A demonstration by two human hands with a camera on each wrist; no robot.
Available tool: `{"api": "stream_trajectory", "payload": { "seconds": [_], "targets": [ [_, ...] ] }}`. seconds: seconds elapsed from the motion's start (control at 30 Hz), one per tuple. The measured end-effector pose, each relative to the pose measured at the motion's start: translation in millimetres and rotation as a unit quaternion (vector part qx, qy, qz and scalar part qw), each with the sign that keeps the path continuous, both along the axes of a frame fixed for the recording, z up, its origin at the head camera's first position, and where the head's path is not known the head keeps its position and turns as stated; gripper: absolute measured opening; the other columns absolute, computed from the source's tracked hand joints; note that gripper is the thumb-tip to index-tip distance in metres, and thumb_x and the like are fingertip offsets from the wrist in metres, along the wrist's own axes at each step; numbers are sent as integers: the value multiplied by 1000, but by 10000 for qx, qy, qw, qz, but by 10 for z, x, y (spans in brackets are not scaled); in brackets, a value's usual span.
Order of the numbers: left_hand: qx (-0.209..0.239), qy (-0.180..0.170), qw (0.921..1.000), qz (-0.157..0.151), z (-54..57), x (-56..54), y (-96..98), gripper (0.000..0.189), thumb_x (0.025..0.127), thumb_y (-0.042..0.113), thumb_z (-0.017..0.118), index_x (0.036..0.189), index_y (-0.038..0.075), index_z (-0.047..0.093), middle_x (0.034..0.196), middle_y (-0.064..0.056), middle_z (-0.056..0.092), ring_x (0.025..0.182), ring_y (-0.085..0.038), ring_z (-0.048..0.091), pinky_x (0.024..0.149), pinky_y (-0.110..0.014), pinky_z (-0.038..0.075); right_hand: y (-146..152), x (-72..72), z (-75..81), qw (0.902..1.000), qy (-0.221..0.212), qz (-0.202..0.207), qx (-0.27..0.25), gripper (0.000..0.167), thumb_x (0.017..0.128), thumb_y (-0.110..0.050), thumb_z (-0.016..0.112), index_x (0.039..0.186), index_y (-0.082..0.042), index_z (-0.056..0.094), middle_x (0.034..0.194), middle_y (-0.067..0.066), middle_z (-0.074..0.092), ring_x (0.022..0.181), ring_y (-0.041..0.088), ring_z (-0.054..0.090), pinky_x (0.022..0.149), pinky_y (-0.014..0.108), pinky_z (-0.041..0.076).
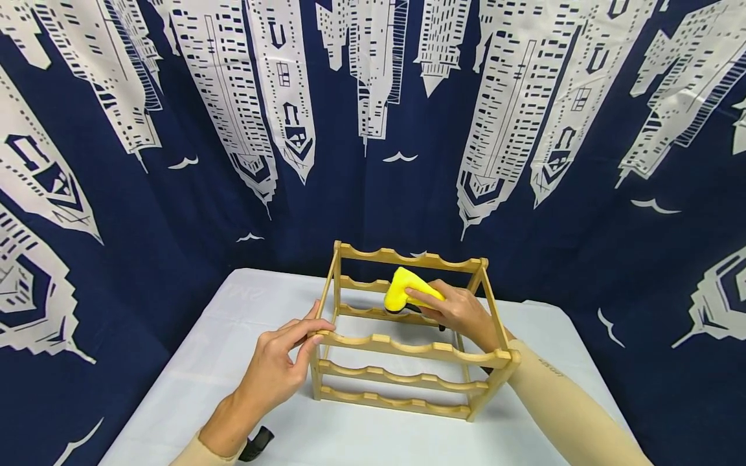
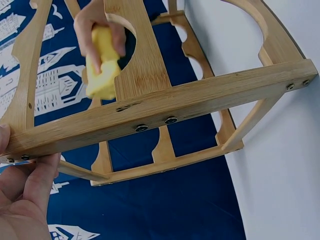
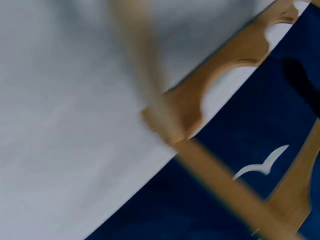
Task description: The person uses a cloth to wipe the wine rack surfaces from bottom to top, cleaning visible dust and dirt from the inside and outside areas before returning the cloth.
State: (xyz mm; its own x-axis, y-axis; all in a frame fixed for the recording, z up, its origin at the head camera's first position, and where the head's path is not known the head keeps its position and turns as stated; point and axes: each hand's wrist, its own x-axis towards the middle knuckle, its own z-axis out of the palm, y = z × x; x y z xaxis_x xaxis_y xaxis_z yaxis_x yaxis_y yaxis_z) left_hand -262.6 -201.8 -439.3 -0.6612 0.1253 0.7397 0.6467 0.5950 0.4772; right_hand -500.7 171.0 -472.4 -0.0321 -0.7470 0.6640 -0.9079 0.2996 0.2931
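Note:
A wooden wine rack [image 1: 431,349] with scalloped rails stands on the table. My left hand [image 1: 280,362] holds its near-left top corner, thumb and fingers around the end of the rail; part of that hand [image 2: 30,200] shows in the left wrist view. Reaching inside the rack frame, my right hand [image 1: 457,307] grips a bright yellow, soft-looking piece [image 1: 402,288], perhaps a sponge or folded cloth, near the far rails. The yellow piece [image 2: 102,65] is blurred in the left wrist view; whether it touches wood, I cannot tell. The right wrist view shows rack rails [image 3: 220,175], not the hand.
A white cloth covers the table [image 1: 204,362]. Behind it hangs a dark blue curtain [image 1: 373,194] printed with white buildings and birds. The rack's right-hand top bar [image 1: 495,307] passes over my right forearm. A black device [image 1: 256,444] sits by my left wrist.

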Motion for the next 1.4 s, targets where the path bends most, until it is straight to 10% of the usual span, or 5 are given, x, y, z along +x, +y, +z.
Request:
{"api": "stream_trajectory", "payload": {
  "seconds": [0.33,0.6,0.8,1.07,1.4],
  "targets": [
    [-39,-83,9999,-45,10,49,52,36,104,-8,80,128,18,84,125,-7,90,112,-21,86,93,-9,64,-402,-66,286,9999,-144,15,53,72,94,-8,98,159,-18,70,129,20,75,86,28,81,77,34,73],
    [-38,82,9999,-95,17,67,70,35,106,-6,79,130,19,84,117,-2,90,86,-6,71,74,-7,56,-203,31,178,9958,135,-573,-698,71,85,-6,100,150,-16,76,117,23,74,63,24,64,50,32,59],
    [-15,140,9999,-86,15,40,64,36,106,-7,78,130,19,84,120,-5,90,105,-16,85,94,-11,65,56,127,77,9875,30,-881,-1308,75,75,6,102,145,-12,81,114,27,74,78,32,71,59,41,68],
    [42,-46,10000,24,-5,27,58,35,107,-5,78,131,21,84,121,-2,90,90,-10,76,80,-8,59,241,180,-133,9857,-38,-680,-1542,33,115,-17,77,145,-4,79,103,26,69,77,29,67,58,36,61],
    [391,-192,9990,80,-17,74,65,34,109,-6,75,133,18,84,156,-19,76,142,-39,77,110,-12,60,600,543,-268,9862,-976,-890,-993,42,122,-40,62,146,-9,76,103,14,68,81,20,63,64,35,64]
  ]
}}
